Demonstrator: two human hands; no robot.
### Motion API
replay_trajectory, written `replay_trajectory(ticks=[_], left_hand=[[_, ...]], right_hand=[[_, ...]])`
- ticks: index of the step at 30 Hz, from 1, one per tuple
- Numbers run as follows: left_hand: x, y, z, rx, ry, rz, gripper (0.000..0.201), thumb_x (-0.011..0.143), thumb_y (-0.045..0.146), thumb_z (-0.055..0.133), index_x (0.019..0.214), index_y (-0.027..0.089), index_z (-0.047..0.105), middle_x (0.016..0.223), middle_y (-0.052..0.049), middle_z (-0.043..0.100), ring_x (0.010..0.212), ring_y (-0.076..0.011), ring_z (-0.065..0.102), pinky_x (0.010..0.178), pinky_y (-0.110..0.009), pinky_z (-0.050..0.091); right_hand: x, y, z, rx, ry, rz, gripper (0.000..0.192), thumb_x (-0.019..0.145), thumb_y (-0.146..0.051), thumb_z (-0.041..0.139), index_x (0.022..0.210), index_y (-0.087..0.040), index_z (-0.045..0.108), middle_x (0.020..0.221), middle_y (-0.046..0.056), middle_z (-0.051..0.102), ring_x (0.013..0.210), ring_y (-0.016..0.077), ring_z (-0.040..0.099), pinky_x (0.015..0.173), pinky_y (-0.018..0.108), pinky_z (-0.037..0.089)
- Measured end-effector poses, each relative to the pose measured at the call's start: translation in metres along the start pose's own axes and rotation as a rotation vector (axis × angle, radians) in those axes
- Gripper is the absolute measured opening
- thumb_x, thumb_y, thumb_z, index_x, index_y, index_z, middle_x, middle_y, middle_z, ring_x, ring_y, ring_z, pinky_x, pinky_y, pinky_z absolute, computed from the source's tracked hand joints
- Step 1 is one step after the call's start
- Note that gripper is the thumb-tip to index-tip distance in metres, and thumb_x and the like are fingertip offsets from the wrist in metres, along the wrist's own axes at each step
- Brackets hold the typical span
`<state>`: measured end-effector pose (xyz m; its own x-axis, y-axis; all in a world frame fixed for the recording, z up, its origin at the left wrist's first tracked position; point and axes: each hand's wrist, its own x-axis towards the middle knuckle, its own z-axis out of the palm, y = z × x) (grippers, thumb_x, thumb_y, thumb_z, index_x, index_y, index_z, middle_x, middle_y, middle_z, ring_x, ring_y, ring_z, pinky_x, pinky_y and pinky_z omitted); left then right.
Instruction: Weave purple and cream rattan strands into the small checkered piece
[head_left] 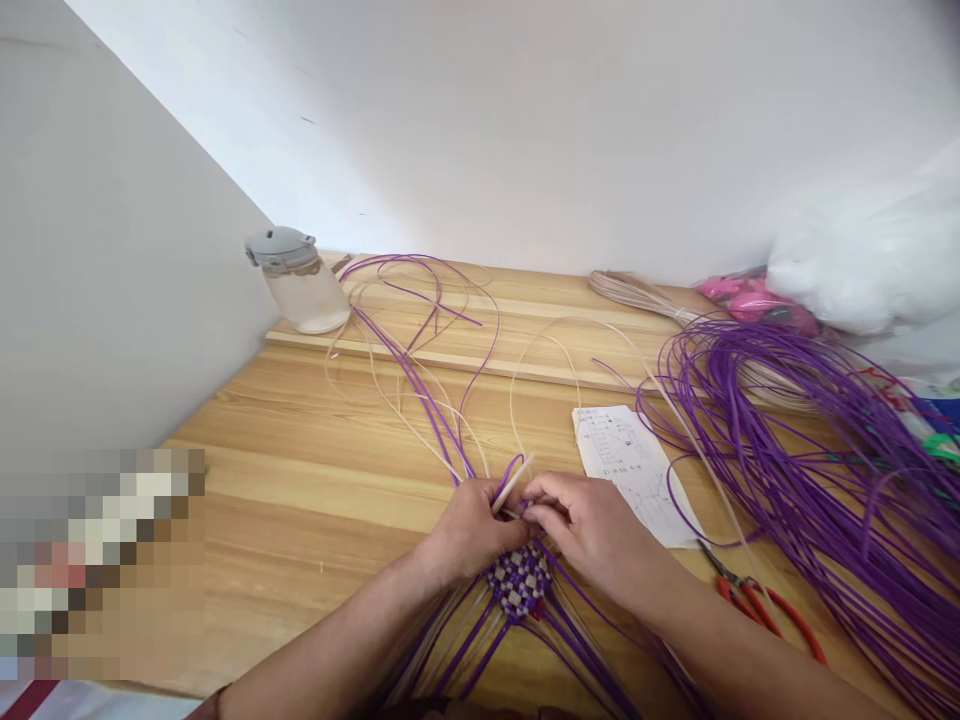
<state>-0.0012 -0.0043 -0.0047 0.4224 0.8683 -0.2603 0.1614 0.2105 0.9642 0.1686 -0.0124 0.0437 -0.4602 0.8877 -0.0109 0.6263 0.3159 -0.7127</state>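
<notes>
- My left hand [471,528] rests on the wooden table [300,470], fingers curled in, pinching a pale flat strip [514,480] that sticks up and away from me between thumb and fingers.
- My right hand [592,530] lies just beside it, fingertips meeting the left hand's, closed narrowly on purple strands at the far edge of the weaving.
- The woven patch [519,583], a small checkerboard of purple and pale strips, lies flat on the table directly under and between my two hands, partly covered by them.
- Loose purple and pale strands [420,380] run from the patch away from me across the table in long curves; more strand ends fan out from the patch toward me, between my forearms.
- A sheet of paper [630,465] with small printed notes lies just beyond my right hand; my hand overlaps its near edge.
- Red-handled pliers [757,605] lie on the table to the right of my right forearm.
- A large coil of purple cord [810,450] fills the right side of the table.
- A clear jar with a grey lid [296,280] stands on a raised wooden ledge at the far left, near the wall.
- A pink item [750,298] and a white plastic bag [877,250] lie at the far right, behind the coil.
</notes>
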Motion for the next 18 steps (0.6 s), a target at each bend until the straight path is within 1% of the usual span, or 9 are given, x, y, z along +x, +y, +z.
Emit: replay_trajectory(ticks=[5, 7, 9, 10, 11, 12, 15, 16, 18], left_hand=[[0.000, -0.003, 0.000, -0.050, 0.008, 0.061, 0.005, 0.064, 0.017, 0.060, 0.067, 0.014, 0.062, 0.062, 0.003, 0.054, 0.064, -0.0132, 0.051, 0.061, -0.022, 0.039], [0.001, -0.005, 0.000, -0.057, 0.037, 0.058, 0.004, 0.063, 0.017, 0.062, 0.062, 0.014, 0.058, 0.058, 0.005, 0.049, 0.059, -0.0109, 0.046, 0.057, -0.021, 0.035], [0.001, -0.007, 0.001, -0.061, 0.047, 0.048, 0.010, 0.064, 0.018, 0.063, 0.058, 0.014, 0.055, 0.055, 0.005, 0.045, 0.054, -0.0085, 0.040, 0.052, -0.021, 0.030], [0.001, -0.007, 0.001, -0.068, 0.048, 0.038, 0.012, 0.065, 0.020, 0.064, 0.058, 0.014, 0.056, 0.054, 0.005, 0.046, 0.053, -0.0079, 0.038, 0.051, -0.021, 0.028], [0.001, -0.008, 0.002, -0.075, 0.054, 0.023, 0.013, 0.065, 0.022, 0.065, 0.059, 0.014, 0.057, 0.054, 0.005, 0.047, 0.052, -0.0077, 0.038, 0.050, -0.021, 0.028], [0.001, -0.008, 0.003, -0.077, 0.066, 0.003, 0.013, 0.064, 0.023, 0.067, 0.061, 0.013, 0.060, 0.055, 0.004, 0.050, 0.052, -0.0078, 0.039, 0.050, -0.021, 0.028], [0.001, -0.008, 0.005, -0.059, 0.116, -0.061, 0.014, 0.062, 0.024, 0.070, 0.066, 0.011, 0.066, 0.057, 0.002, 0.057, 0.052, -0.0088, 0.043, 0.051, -0.022, 0.032], [0.002, -0.008, 0.005, -0.057, 0.124, -0.072, 0.014, 0.061, 0.024, 0.070, 0.066, 0.011, 0.067, 0.057, 0.002, 0.058, 0.052, -0.0087, 0.043, 0.051, -0.022, 0.032], [0.002, -0.007, 0.005, -0.067, 0.121, -0.075, 0.014, 0.061, 0.024, 0.070, 0.066, 0.011, 0.067, 0.056, 0.001, 0.058, 0.051, -0.0086, 0.043, 0.051, -0.022, 0.032]], right_hand=[[0.007, -0.014, 0.008, -0.127, 0.107, -0.087, 0.011, 0.083, -0.010, 0.055, 0.078, -0.019, 0.060, 0.091, 0.005, 0.062, 0.091, 0.0196, 0.056, 0.083, 0.034, 0.044], [0.011, -0.024, 0.000, 0.005, 0.031, -0.061, 0.015, 0.085, -0.016, 0.055, 0.070, -0.019, 0.056, 0.088, 0.005, 0.062, 0.089, 0.0192, 0.057, 0.081, 0.034, 0.045], [0.016, -0.033, -0.018, 0.176, -0.131, 0.005, 0.021, 0.089, -0.024, 0.053, 0.069, -0.019, 0.055, 0.083, 0.003, 0.063, 0.078, 0.0164, 0.057, 0.070, 0.030, 0.046], [0.020, -0.036, -0.030, 0.198, -0.188, 0.026, 0.020, 0.089, -0.027, 0.053, 0.071, -0.019, 0.055, 0.080, 0.002, 0.062, 0.072, 0.0150, 0.056, 0.065, 0.028, 0.045], [0.024, -0.038, -0.043, 0.154, -0.192, 0.015, 0.016, 0.086, -0.026, 0.055, 0.072, -0.020, 0.055, 0.078, 0.001, 0.062, 0.070, 0.0145, 0.055, 0.062, 0.027, 0.043], [0.030, -0.039, -0.056, 0.050, -0.141, -0.028, 0.011, 0.082, -0.022, 0.058, 0.072, -0.020, 0.054, 0.078, 0.001, 0.061, 0.070, 0.0148, 0.055, 0.063, 0.027, 0.042], [0.048, -0.037, -0.088, -0.344, 0.167, -0.165, 0.016, 0.071, -0.012, 0.062, 0.066, -0.019, 0.049, 0.075, 0.002, 0.059, 0.076, 0.0171, 0.056, 0.068, 0.029, 0.041], [0.054, -0.036, -0.093, -0.392, 0.223, -0.131, 0.016, 0.072, -0.014, 0.064, 0.067, -0.020, 0.050, 0.071, 0.002, 0.059, 0.072, 0.0168, 0.056, 0.065, 0.028, 0.041], [0.063, -0.035, -0.096, -0.269, 0.142, 0.071, 0.014, 0.079, -0.029, 0.066, 0.077, -0.020, 0.055, 0.063, 0.001, 0.059, 0.057, 0.0145, 0.056, 0.052, 0.026, 0.039]])
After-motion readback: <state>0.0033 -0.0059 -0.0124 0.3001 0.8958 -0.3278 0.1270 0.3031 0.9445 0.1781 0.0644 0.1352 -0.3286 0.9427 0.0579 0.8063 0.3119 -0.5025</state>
